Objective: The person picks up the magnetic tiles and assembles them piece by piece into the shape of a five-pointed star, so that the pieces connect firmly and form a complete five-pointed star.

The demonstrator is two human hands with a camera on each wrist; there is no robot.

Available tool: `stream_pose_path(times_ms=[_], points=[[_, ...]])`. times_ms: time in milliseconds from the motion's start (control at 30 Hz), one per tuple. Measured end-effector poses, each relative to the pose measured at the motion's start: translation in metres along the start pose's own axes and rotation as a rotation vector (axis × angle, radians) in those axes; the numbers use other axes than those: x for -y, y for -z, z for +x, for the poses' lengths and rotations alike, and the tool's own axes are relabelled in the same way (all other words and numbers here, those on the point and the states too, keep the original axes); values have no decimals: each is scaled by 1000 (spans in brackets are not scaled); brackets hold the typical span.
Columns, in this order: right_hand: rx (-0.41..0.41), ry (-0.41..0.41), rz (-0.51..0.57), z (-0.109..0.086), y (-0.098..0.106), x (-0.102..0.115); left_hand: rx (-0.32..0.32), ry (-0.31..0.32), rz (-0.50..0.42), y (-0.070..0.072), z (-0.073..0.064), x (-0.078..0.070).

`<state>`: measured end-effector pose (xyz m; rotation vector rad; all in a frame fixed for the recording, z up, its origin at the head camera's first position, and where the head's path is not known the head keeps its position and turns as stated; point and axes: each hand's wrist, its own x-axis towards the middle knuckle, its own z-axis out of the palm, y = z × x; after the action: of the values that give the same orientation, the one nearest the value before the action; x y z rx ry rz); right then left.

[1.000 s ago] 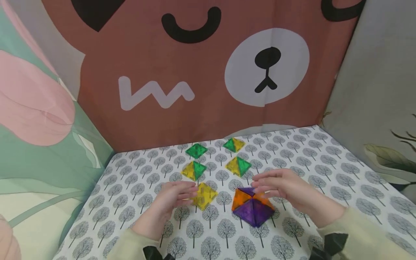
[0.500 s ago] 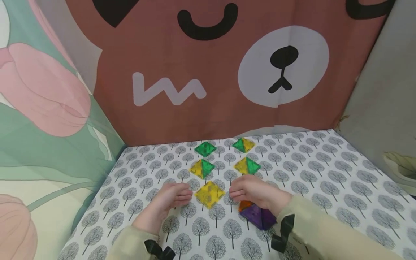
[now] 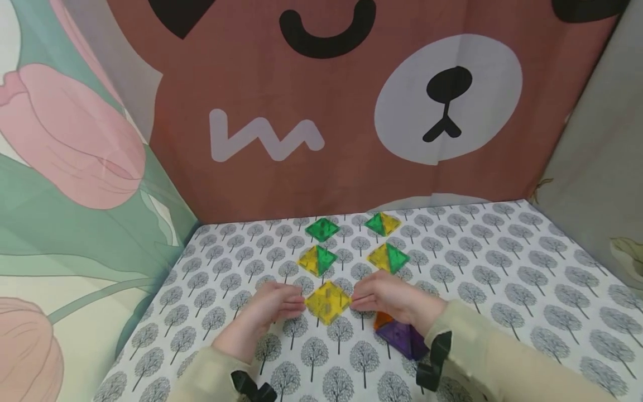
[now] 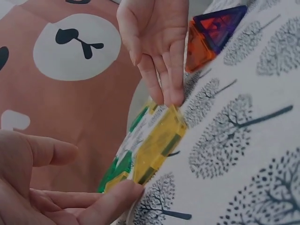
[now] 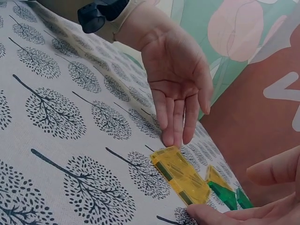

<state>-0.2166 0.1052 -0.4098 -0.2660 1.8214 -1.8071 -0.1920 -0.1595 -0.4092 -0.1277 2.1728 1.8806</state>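
Observation:
A see-through yellow diamond of magnetic tile (image 3: 328, 303) lies flat on the tree-print cloth, between the two hands. My left hand (image 3: 273, 301) has straight fingertips right at its left corner. Opposite, the fingertips of my right hand (image 3: 392, 293) are at the right corner. In the left wrist view the yellow tile (image 4: 161, 138) spans between the fingers of both hands, and the left thumb is held apart from it. The right wrist view shows the left palm (image 5: 171, 70) with fingers extended down to the tile's edge. Neither hand is curled round it.
Behind lie two green-and-yellow diamonds (image 3: 317, 261) (image 3: 388, 258), a green diamond (image 3: 322, 229) and another green-and-yellow one (image 3: 383, 224). A raised purple-and-orange tile shape (image 3: 400, 338) sits partly under the right forearm. A bear-print curtain (image 3: 281, 184) borders the cloth's far edge.
The right hand has moved left from beside the purple-and-orange shape to the yellow diamond's right corner. Both hands have closed in on the yellow diamond, and the head view has shifted slightly.

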Motion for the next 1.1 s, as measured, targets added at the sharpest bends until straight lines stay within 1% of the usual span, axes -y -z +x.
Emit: stream_pose_path(times_ms=[100,233,433,533,700,900,967,1100], points=[[7,3,15,1,-1,-1,-8,5,9,-1,2,2],[-7,3,39,1,0,-3,-4,12,30,-1,5,7],[-16,-4,41,1,0,-5,-15,33,108,-4,8,10],[-27,-14,48,-1,-1,-5,-21,32,136,-6,8,11],[-32,-28,77,-3,-3,-5,-39,26,130,-8,8,15],[-27,-21,80,-5,-4,-5,-57,30,120,-10,5,16],[-27,-16,74,-6,-4,-5,-60,28,103,-11,4,14],[-17,2,72,-10,0,-3,-68,7,32,-14,2,8]])
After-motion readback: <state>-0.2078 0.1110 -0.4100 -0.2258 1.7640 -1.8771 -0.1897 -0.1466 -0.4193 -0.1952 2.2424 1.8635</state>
